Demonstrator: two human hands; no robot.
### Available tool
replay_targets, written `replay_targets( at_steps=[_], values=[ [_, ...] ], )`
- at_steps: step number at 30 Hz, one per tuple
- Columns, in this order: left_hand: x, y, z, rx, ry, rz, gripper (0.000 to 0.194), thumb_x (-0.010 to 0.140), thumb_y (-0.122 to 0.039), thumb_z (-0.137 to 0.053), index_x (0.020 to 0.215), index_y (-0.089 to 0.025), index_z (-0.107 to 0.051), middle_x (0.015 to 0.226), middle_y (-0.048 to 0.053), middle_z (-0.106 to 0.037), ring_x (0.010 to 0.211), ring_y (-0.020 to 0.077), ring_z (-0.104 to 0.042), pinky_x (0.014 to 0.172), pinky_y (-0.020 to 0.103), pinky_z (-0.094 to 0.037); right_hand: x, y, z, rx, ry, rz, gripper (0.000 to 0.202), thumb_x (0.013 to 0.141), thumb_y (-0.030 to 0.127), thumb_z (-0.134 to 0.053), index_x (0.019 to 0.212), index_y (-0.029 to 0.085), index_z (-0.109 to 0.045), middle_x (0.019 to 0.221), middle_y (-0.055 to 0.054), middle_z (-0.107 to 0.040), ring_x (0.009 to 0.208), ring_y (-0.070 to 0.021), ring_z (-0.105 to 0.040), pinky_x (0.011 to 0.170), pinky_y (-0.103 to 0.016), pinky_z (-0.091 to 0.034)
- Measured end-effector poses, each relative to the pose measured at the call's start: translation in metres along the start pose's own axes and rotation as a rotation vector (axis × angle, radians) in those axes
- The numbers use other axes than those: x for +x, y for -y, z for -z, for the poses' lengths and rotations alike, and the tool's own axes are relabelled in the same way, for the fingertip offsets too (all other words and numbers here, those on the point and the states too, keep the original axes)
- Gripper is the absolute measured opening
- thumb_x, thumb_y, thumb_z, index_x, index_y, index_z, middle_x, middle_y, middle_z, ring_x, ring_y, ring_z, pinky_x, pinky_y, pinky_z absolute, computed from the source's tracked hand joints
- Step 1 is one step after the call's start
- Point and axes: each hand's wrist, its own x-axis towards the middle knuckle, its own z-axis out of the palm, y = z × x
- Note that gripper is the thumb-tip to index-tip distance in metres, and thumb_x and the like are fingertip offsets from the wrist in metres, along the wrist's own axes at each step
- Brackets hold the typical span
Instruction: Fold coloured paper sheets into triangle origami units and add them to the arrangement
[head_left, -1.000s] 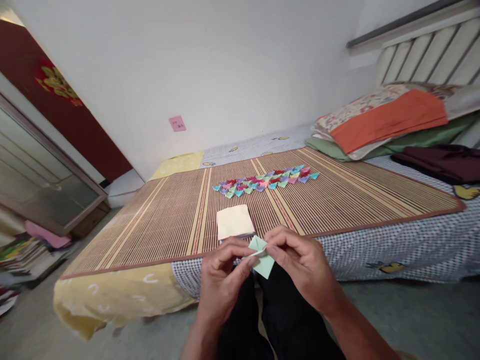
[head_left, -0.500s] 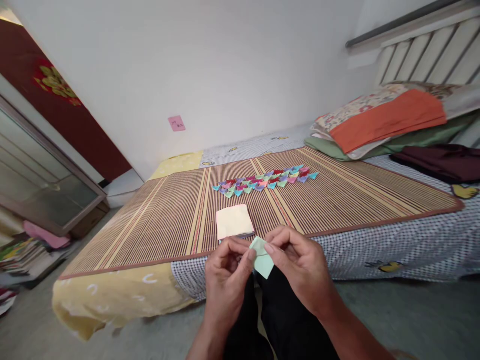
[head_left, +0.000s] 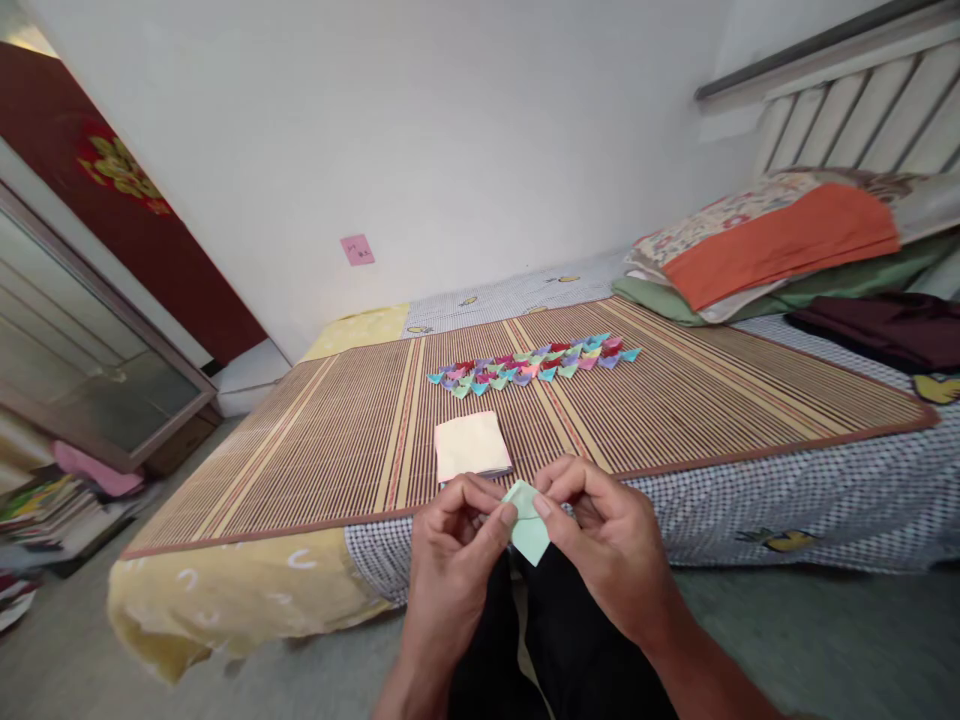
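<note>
A small folded piece of light green paper (head_left: 531, 540) is pinched between my two hands, above my lap and in front of the bed's edge. My left hand (head_left: 457, 565) grips its left side between thumb and fingers. On its right side, my right hand (head_left: 604, 545) presses it with the thumb on top. A crease runs across the paper, and its lower end comes to a point. Just beyond my fingers lies a stack of square paper (head_left: 472, 445), cream on top. Farther back, rows of folded coloured paper pieces (head_left: 529, 370) are laid out.
A striped bamboo mat (head_left: 337, 450) covers much of the bed. Folded bedding (head_left: 780, 245) with an orange band and dark folded cloth (head_left: 885, 325) lie at the right. A pile of books (head_left: 45, 515) sits at the left, near a glass-fronted cabinet (head_left: 112, 330).
Both hands keep the same pinch on the green paper. The whole view has shifted slightly, and little else differs.
</note>
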Motion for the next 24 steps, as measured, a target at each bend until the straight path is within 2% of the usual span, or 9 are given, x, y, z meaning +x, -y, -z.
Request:
replay_targets(
  at_steps=[4,7,10,13,17,21,24],
  values=[
    [0.001,0.001,0.003,-0.024,0.004,0.014,0.020,0.083,-0.023,-0.078,0.070,-0.016,-0.066,0.079,0.002,-0.065,0.074,0.0133,-0.058,0.067,0.023,-0.048,-0.001,0.001,0.000,0.009,0.021,-0.010,0.016,0.091,0.022,-0.066,0.077,0.022,-0.057,0.087,-0.004,-0.064,0.081,-0.0179,-0.065,0.069,-0.028,-0.054],
    [0.000,0.001,0.004,-0.019,-0.005,0.010,0.019,0.083,-0.023,-0.078,0.070,-0.017,-0.066,0.079,0.002,-0.064,0.073,0.0133,-0.058,0.066,0.023,-0.048,0.000,0.002,0.000,0.006,-0.002,-0.043,0.005,0.090,0.023,-0.068,0.091,0.022,-0.063,0.087,-0.003,-0.067,0.081,-0.0180,-0.066,0.072,-0.029,-0.055],
    [-0.001,0.000,0.005,0.030,0.018,-0.016,0.018,0.086,-0.022,-0.076,0.071,-0.017,-0.066,0.079,0.002,-0.064,0.074,0.0131,-0.058,0.067,0.023,-0.047,0.004,0.004,0.002,-0.017,0.025,-0.094,0.018,0.088,0.027,-0.072,0.105,0.022,-0.069,0.084,-0.002,-0.068,0.078,-0.0175,-0.066,0.071,-0.028,-0.055],
    [-0.002,-0.001,0.004,0.098,0.050,-0.041,0.017,0.088,-0.021,-0.073,0.073,-0.017,-0.066,0.081,0.002,-0.064,0.077,0.0135,-0.059,0.071,0.024,-0.048,0.007,0.007,0.003,-0.053,0.095,-0.107,0.009,0.090,0.030,-0.071,0.090,0.021,-0.072,0.080,-0.002,-0.069,0.076,-0.0165,-0.065,0.071,-0.027,-0.053],
    [-0.002,0.002,0.002,0.162,0.028,-0.057,0.016,0.088,-0.021,-0.073,0.074,-0.017,-0.066,0.082,0.002,-0.064,0.079,0.0134,-0.060,0.072,0.023,-0.048,0.008,0.008,0.005,-0.034,0.110,-0.109,0.014,0.092,0.029,-0.068,0.082,0.021,-0.069,0.077,0.000,-0.066,0.074,-0.0154,-0.062,0.069,-0.026,-0.050],
    [-0.002,0.006,0.001,0.039,-0.078,0.053,0.018,0.079,-0.024,-0.083,0.087,-0.019,-0.067,0.080,-0.001,-0.065,0.072,0.0116,-0.058,0.065,0.021,-0.048,0.008,0.009,0.005,0.063,0.090,-0.155,0.015,0.092,0.031,-0.068,0.081,0.021,-0.067,0.077,0.000,-0.064,0.072,-0.0151,-0.060,0.065,-0.025,-0.049],
    [-0.001,0.007,0.002,-0.022,-0.041,0.158,0.021,0.076,-0.028,-0.085,0.086,-0.018,-0.069,0.077,0.000,-0.066,0.069,0.0113,-0.057,0.064,0.021,-0.047,0.009,0.010,0.006,0.106,0.039,-0.168,0.016,0.091,0.033,-0.069,0.082,0.021,-0.067,0.076,0.000,-0.063,0.068,-0.0148,-0.059,0.061,-0.025,-0.048]
  ],
)
